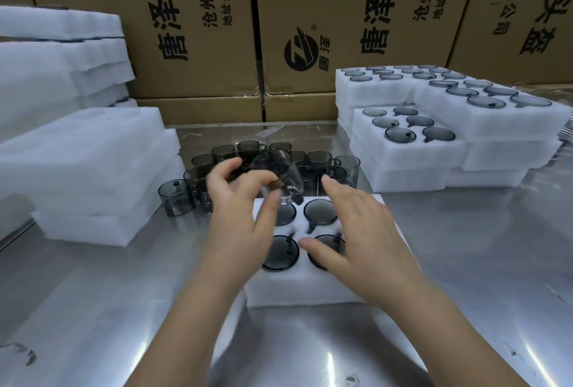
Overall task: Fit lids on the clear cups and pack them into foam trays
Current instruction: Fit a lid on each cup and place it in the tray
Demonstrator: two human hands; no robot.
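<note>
Steel table [124,309]: foam tray [310,290], loose cups [319,160], blank foam stack [93,169], packed trays [418,154].

1. My left grip [245,200] pinches a clear cup [276,169], tilted and blurred, above the far-left pocket of the foam tray [310,287].
2. My right grip [362,231] hovers with fingers spread over the tray's right side.
3. I count four lidded cups [321,211] seated in the tray.
4. Just behind it, loose cups [319,160] stand on the bench [124,293].
5. To the right, filled trays [412,151] are stacked; blank foam [93,169] sits left, cardboard boxes [198,30] behind.
</note>
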